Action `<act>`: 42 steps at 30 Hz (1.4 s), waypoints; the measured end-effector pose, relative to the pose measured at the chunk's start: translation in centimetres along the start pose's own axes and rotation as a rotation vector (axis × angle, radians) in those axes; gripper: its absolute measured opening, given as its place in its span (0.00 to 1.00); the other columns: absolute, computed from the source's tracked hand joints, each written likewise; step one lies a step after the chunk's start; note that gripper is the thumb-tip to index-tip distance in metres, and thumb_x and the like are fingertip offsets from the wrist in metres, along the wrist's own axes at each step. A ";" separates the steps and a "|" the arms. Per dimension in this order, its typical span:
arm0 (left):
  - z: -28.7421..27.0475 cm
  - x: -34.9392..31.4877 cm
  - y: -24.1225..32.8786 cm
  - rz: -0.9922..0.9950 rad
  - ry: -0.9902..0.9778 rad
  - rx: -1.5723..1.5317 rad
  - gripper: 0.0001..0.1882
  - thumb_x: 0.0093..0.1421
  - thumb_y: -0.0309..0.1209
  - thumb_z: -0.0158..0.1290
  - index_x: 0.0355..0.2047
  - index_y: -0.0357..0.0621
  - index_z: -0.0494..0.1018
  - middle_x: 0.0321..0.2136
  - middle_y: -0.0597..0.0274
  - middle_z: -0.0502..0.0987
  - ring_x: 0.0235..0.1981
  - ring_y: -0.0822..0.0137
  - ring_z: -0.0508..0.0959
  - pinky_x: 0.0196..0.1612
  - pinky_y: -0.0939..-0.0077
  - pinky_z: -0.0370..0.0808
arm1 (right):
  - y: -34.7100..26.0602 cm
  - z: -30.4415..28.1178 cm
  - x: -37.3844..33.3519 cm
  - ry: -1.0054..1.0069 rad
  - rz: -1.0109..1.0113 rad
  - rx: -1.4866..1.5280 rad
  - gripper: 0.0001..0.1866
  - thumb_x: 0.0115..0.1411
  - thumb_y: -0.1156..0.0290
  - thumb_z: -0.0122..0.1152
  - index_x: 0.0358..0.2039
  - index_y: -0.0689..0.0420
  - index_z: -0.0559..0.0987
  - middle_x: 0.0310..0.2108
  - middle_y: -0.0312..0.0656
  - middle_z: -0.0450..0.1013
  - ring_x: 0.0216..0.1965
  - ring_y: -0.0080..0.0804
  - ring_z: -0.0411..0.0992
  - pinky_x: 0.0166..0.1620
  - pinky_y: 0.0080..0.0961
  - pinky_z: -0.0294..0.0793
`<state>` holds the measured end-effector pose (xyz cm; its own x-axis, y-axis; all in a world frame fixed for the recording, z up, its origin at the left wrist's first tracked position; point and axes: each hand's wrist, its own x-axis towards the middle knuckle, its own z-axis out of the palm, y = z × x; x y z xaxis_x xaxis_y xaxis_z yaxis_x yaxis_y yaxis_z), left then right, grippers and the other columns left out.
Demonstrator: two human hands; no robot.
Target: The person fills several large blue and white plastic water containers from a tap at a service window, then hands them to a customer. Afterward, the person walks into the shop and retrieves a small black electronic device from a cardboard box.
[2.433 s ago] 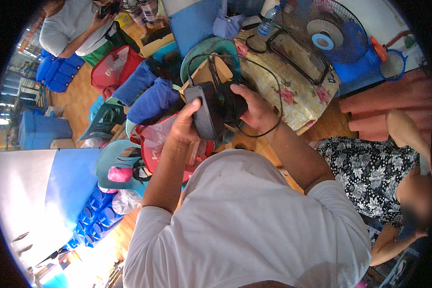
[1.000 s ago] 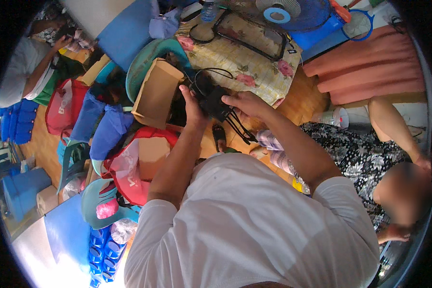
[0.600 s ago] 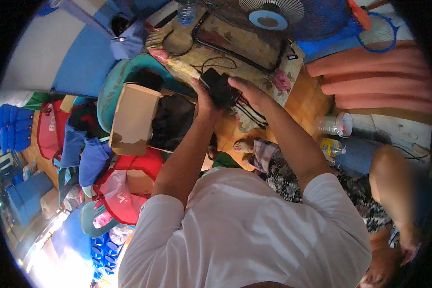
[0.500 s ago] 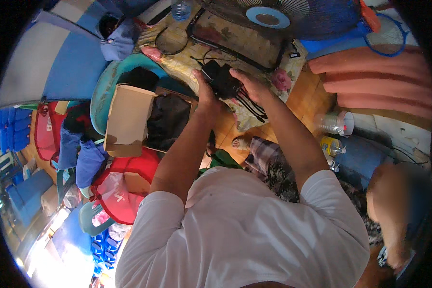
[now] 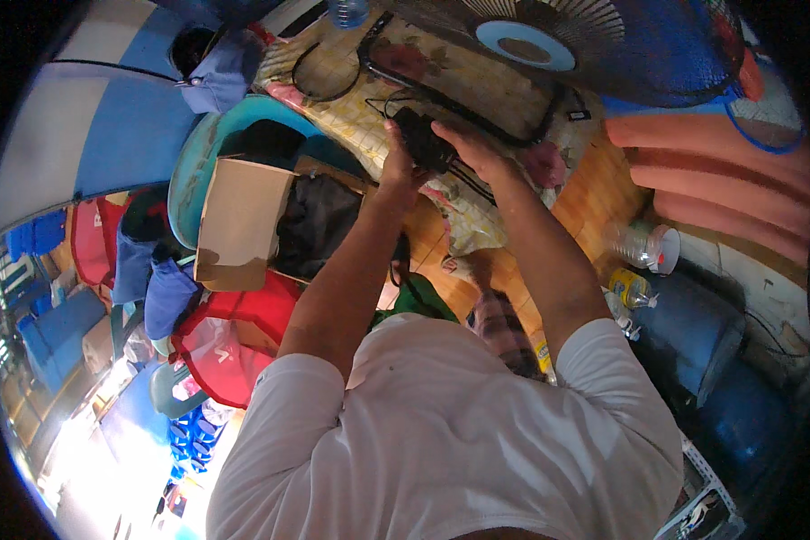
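Note:
Both of my hands are held out over the flower-patterned cloth, with a small black boxy device with cables [image 5: 423,139] between them. My left hand [image 5: 400,165] is closed around its near left side, thumb up along the edge. From the right, my right hand [image 5: 473,153] grips it with the thumb on top; the other fingers are mostly hidden. Dark cables [image 5: 472,183] hang below the right hand, and a thin black wire loops beyond the device. Its exact kind is too dark to make out.
An open cardboard box [image 5: 243,220] with a dark bag [image 5: 315,225] inside rests on a turquoise basin [image 5: 182,193]. Beyond my hands lies a black tubular frame [image 5: 463,112], beside a large fan [image 5: 594,45]. Plastic bottles [image 5: 633,288] stand at right, and red bags [image 5: 229,351] at left.
The black device has turned and my hands have come slightly closer together around it. The view has shifted a little, and the other person at lower right is out of sight.

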<state>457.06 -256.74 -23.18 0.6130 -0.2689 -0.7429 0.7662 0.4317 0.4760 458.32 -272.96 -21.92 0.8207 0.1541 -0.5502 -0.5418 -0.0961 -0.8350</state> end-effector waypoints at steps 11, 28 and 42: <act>-1.0 -0.1 -0.1 0.168 0.095 0.113 0.30 0.58 0.36 0.64 0.57 0.41 0.65 0.39 0.63 0.78 0.30 0.69 0.78 0.34 0.76 0.75 | 0.6 0.5 3.4 0.178 -0.085 -0.181 0.30 0.63 0.48 0.58 0.55 0.61 0.77 0.55 0.42 0.73 0.56 0.30 0.68 0.61 0.27 0.62; -2.1 1.4 3.1 0.243 0.159 0.224 0.35 0.58 0.37 0.65 0.59 0.32 0.64 0.38 0.56 0.78 0.29 0.69 0.78 0.29 0.79 0.75 | 0.0 1.1 5.2 0.255 -0.070 -0.431 0.32 0.64 0.49 0.59 0.60 0.60 0.71 0.53 0.41 0.74 0.50 0.30 0.71 0.55 0.26 0.67; -16.2 -14.0 -0.9 0.174 -0.150 0.389 0.28 0.64 0.54 0.54 0.53 0.45 0.70 0.39 0.68 0.76 0.34 0.75 0.76 0.36 0.78 0.73 | 0.3 -1.9 -3.5 0.334 -0.264 0.020 0.28 0.65 0.49 0.56 0.58 0.56 0.73 0.54 0.41 0.72 0.54 0.33 0.69 0.59 0.33 0.64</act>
<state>444.63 -239.43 -20.81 0.7382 -0.3554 -0.5734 0.6473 0.1337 0.7504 455.61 -275.42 -20.27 0.9437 -0.1570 -0.2912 -0.3055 -0.0763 -0.9491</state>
